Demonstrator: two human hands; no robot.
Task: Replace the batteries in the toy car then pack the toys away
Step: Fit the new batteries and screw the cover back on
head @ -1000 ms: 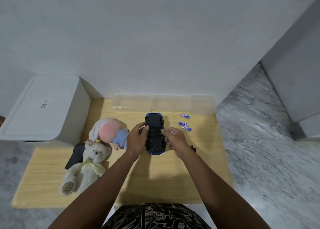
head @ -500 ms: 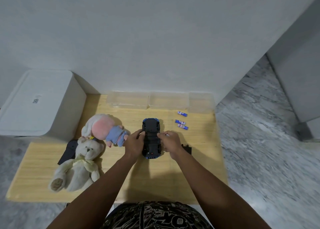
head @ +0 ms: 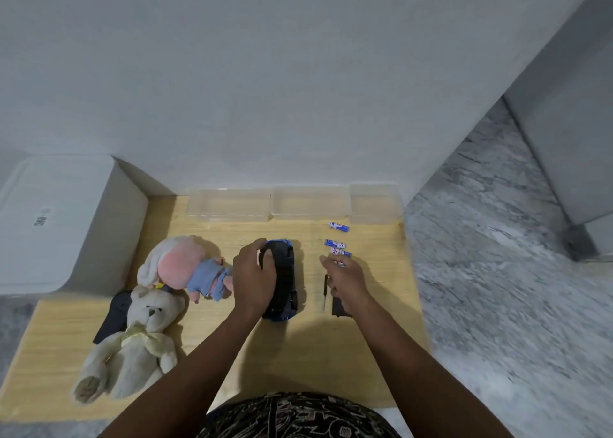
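Wooden tabletop (head: pixel 298 364) against white wall (head: pixel 298 72); grey marble floor (head: pixel 497 271) right.

Plain pale grey-white wall (head: pixel 298 72) filled the upper view. Low light wooden table (head: pixel 298 364) stood against it. Grey-veined marble floor (head: pixel 497 288) ran right. White rectangular lidded bin (head: pixel 59 225) sat left; grey cabinet corner (head: pixel 570 145) stood far right.

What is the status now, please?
Left hand holds upturned toy car. Right hand pinches one battery by three loose batteries. Screwdriver lies beside car. Nothing in the way.
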